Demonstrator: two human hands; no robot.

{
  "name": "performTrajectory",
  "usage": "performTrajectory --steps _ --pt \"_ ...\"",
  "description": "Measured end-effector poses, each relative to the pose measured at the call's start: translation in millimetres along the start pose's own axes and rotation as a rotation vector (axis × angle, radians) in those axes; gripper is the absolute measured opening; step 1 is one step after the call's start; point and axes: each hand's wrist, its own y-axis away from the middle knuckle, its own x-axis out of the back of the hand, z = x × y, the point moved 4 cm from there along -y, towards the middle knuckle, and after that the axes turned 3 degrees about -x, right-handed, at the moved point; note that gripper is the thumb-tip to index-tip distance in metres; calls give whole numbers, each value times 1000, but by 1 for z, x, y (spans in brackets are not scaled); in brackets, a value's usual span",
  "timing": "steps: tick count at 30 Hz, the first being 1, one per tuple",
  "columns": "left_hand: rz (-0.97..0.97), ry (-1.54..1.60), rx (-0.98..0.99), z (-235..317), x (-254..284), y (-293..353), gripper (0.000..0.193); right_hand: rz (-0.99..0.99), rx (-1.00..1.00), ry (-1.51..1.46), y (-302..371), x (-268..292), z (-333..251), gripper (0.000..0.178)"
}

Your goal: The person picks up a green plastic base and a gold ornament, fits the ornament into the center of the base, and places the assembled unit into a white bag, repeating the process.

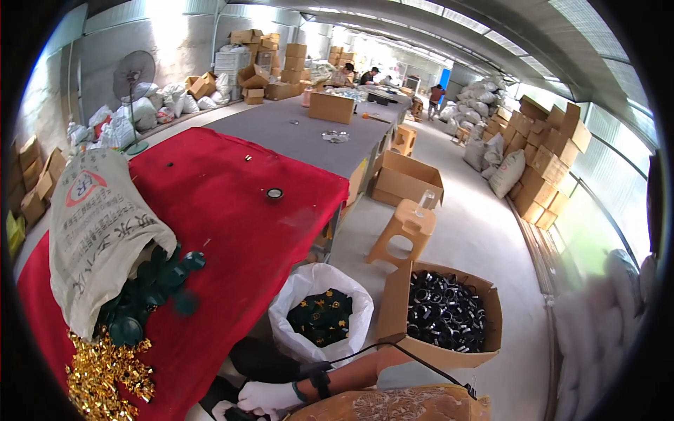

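Observation:
At the bottom edge, my right hand (270, 398) wears a white glove and a dark wrist strap (320, 383). Its fingers are curled around something too hidden to name. Beside it, my left hand (222, 409) is partly cut off by the frame. Its gloved fingers look closed, with a dark green bit showing between the hands. On the red cloth (232, 245) to the left, a woven sack (102, 224) spills dark green round pieces (158, 281). A heap of shiny gold clips (109, 379) lies in front of it. A white bag (358, 302) holds green pieces with gold parts (321, 317).
Right of the bag stands a cardboard box (491, 330) of black rings (446, 312). Behind it are a plastic stool (404, 228) and an open carton (407, 179). A black-rimmed disc (274, 194) lies on the cloth. People work at the far tables. Stacked boxes (554, 154) line the right wall.

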Motion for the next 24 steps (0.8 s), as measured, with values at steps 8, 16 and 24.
performTrajectory --steps 8,16,24 --pt "95 294 361 13 16 2 66 18 -17 748 -27 9 6 27" --pt "87 1052 605 -3 12 16 70 298 843 1033 4 -15 -28 22" --pt "23 33 117 -7 7 14 69 -53 -353 -384 -28 7 45 31"
